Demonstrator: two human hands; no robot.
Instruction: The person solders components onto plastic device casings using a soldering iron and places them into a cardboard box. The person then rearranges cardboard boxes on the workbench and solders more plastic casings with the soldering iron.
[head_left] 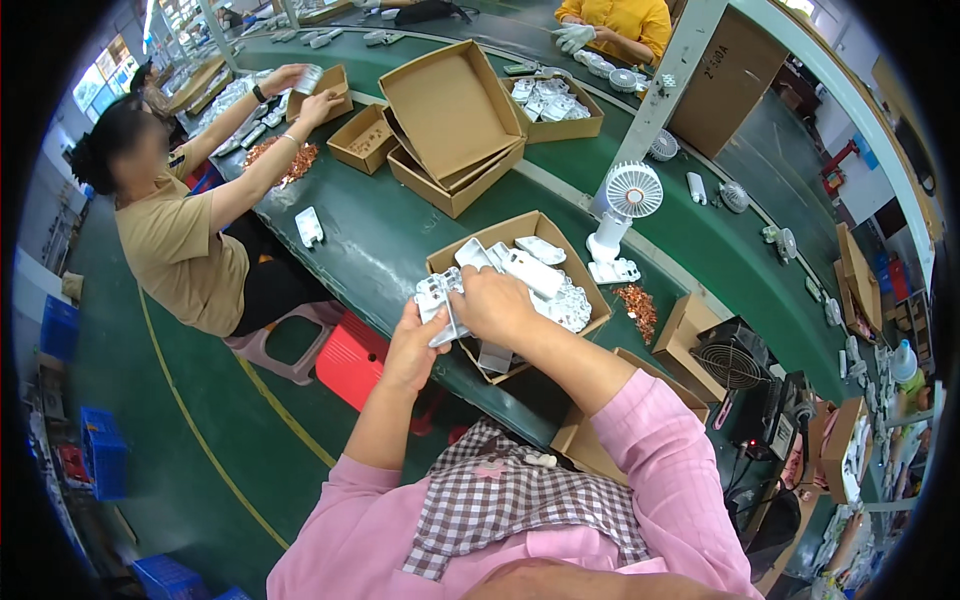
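White plastic shell held over near edge of box of like parts, both hands on it. Left hand grips it from below, fingers curled round; right hand clamps on top, pressing down. Looks like fit/assembly step, halves being mated at belt edge. Next likely needs firm squeeze, then set-down. Finished fan stands beyond box; co-worker at left handles own part.
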